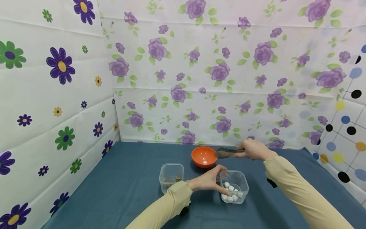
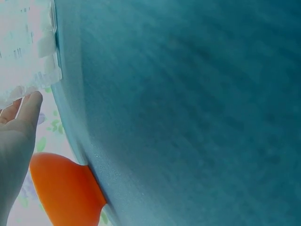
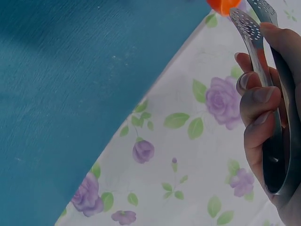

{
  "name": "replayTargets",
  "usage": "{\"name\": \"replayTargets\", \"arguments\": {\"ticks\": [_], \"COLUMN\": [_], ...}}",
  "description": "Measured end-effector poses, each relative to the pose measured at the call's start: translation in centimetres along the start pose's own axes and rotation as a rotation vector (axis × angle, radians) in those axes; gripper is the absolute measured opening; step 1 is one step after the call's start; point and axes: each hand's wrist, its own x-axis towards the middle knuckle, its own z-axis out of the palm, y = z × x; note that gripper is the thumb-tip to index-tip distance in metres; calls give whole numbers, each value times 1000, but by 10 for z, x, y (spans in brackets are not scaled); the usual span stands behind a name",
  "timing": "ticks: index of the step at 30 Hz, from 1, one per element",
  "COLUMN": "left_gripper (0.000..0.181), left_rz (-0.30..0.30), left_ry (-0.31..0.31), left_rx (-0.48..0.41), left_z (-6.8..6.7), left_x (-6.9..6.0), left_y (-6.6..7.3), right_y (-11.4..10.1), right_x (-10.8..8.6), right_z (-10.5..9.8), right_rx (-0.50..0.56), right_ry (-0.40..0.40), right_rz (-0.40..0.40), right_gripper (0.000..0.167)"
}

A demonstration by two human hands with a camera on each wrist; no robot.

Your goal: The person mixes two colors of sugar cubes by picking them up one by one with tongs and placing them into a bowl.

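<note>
My left hand (image 1: 207, 180) holds the left side of a clear plastic container (image 1: 245, 187), thumb at the front and fingers toward the back. Inside lie several white cubes (image 1: 231, 188). In my right hand (image 1: 254, 149) is a pair of metal tongs (image 1: 226, 152), gripped around both arms. Their perforated tips (image 3: 247, 26) stand slightly apart in the right wrist view, with nothing seen between them. An orange bowl (image 1: 197, 156) stands just left of the tips, and a small white piece (image 1: 205, 162) shows inside it.
A second clear container (image 1: 171, 168) with some small brown pieces (image 1: 178, 178) stands to the left, partly behind my left forearm. Blue cloth (image 1: 120, 187) covers the table. Flower-patterned sheets (image 1: 171, 73) hang along the back and left side, a dotted one at the right.
</note>
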Motion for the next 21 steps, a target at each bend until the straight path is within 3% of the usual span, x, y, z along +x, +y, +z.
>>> {"name": "replayTargets", "arguments": {"ticks": [7,12,18,21], "left_gripper": [66,65,62,60], "left_rz": [8,19,29,42], "left_ry": [16,27,38,38], "left_rx": [27,54,87,81], "left_z": [1,2,3,3], "left_x": [0,1,1,1], "left_y": [1,1,1,1], "right_y": [6,13,20,24], "right_x": [-10,-18,-31,-39], "right_z": [-4,-6,-14,-19], "right_rx": [10,24,28,31], "right_ry": [-12,6,10,6], "right_rz": [1,-11,-30,-21], "right_gripper": [29,20,29,25]}}
